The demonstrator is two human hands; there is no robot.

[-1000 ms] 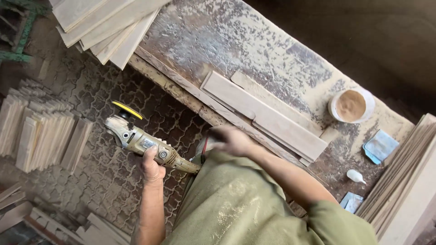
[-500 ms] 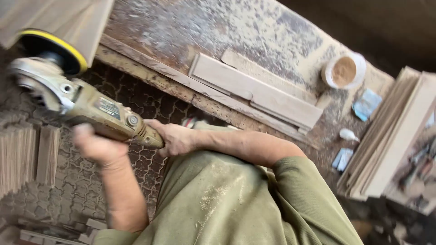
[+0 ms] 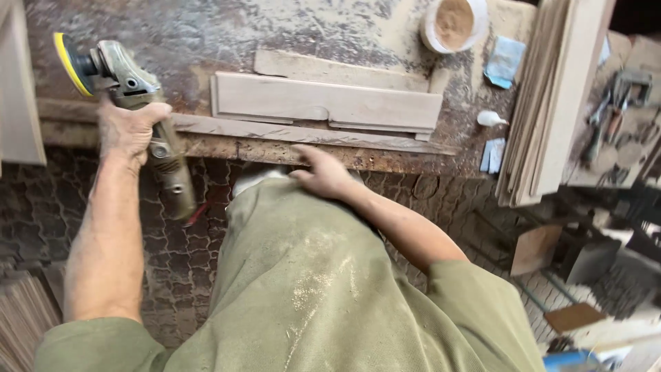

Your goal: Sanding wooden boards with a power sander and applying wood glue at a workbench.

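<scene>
My left hand (image 3: 127, 127) grips the body of a dusty angle grinder (image 3: 141, 114) with a yellow sanding disc (image 3: 69, 63), held over the left part of the workbench (image 3: 206, 34). My right hand (image 3: 322, 172) is open and holds nothing, fingers spread near the bench's front edge, just above my green shirt. A long pale wooden board (image 3: 323, 103) lies flat on the bench ahead, with a second thinner strip (image 3: 337, 70) behind it.
A white tub of sawdust-coloured filler (image 3: 454, 24), a blue cloth (image 3: 505, 60) and a small white bottle (image 3: 492, 118) sit at the bench's right. A stack of wooden boards (image 3: 551, 96) leans to the right. Tools (image 3: 620, 117) lie beyond it. Patterned floor lies below.
My left hand swung the grinder up from beside the bench to over its left end. My right hand let go of the grinder's rear and now rests open by the bench edge.
</scene>
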